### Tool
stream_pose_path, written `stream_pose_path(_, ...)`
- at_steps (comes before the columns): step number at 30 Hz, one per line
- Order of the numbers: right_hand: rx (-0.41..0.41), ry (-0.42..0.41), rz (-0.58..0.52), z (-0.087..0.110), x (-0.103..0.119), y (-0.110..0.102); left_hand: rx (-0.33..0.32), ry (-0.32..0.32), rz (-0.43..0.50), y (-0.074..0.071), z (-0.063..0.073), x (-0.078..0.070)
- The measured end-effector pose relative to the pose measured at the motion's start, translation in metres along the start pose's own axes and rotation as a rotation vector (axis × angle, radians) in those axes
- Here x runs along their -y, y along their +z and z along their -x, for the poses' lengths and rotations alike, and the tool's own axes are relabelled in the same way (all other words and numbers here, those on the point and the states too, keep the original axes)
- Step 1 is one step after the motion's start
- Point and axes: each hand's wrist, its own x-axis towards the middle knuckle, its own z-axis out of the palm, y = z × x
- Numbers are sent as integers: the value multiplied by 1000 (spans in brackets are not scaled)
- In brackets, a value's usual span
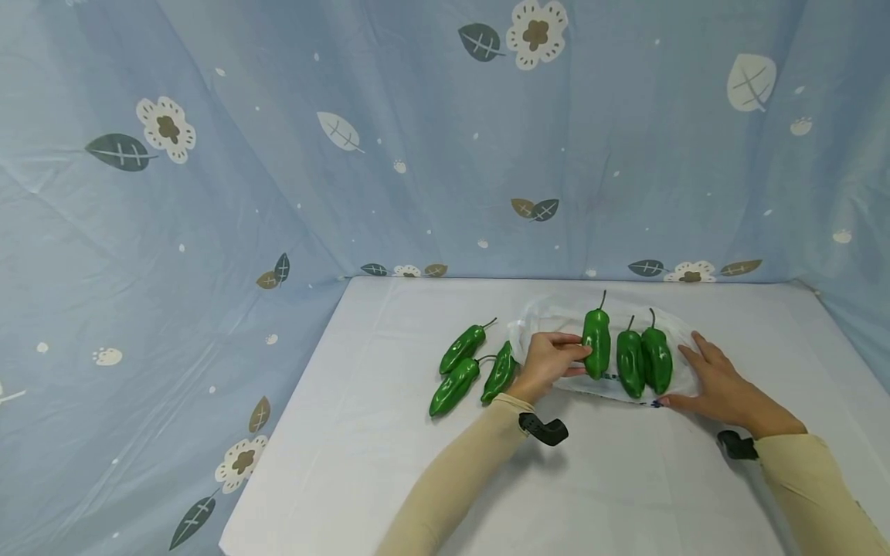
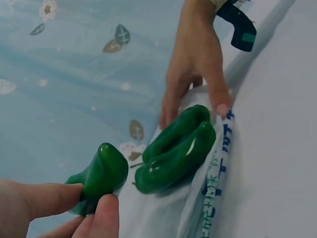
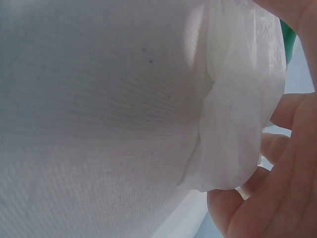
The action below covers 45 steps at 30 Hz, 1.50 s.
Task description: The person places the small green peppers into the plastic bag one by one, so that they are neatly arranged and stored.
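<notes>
My left hand (image 1: 549,361) pinches a green pepper (image 1: 596,344) between thumb and fingers, above a white plastic bag (image 1: 556,313). Two more green peppers, a left one (image 1: 630,363) and a right one (image 1: 657,360), lie side by side at the bag, their stems pointing away. At the bag's right end, my right hand (image 1: 726,390) touches it with spread fingers, the thumb at the near printed edge. The right wrist view shows the fingertips (image 3: 223,206) against the thin crumpled plastic (image 3: 237,124). Blue and green print (image 2: 218,173) runs along the bag's edge.
Left of the bag, three more green peppers lie on the white table: an upper one (image 1: 462,349), a lower one (image 1: 454,388) and one (image 1: 499,374) beside my left wrist. A blue patterned curtain (image 1: 445,154) hangs behind the white table (image 1: 389,463).
</notes>
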Motion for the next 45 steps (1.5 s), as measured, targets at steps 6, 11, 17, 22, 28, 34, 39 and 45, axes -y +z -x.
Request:
stream_pose_path(6, -11, -16, 1, 0, -1, 1, -11, -7, -12, 4, 0, 3)
stream_pose_path(11, -8, -13, -7, 0, -2, 1, -12, -5, -21, 7, 0, 4)
stream_pose_path(17, 0, -18, -30, 1, -4, 1, -19, -13, -19, 9, 0, 6)
stream_pose_path(22, -9, -26, -30, 1, -4, 1, -25, -8, -26, 11, 0, 8)
stream_pose_path(28, -2, -20, -35, 1, -4, 1, -45, -16, -31, 16, -1, 11)
stream_pose_path(34, 4, -9, -31, 2, -2, 1, -70, -22, -70, 19, -3, 14)
stream_pose_path(39, 2, -6, -20, 1, -2, 1, -84, -26, -105, 21, -4, 15)
stream_pose_path(45, 0, -9, -16, 1, -3, 1, -97, -38, -130, 24, -5, 15)
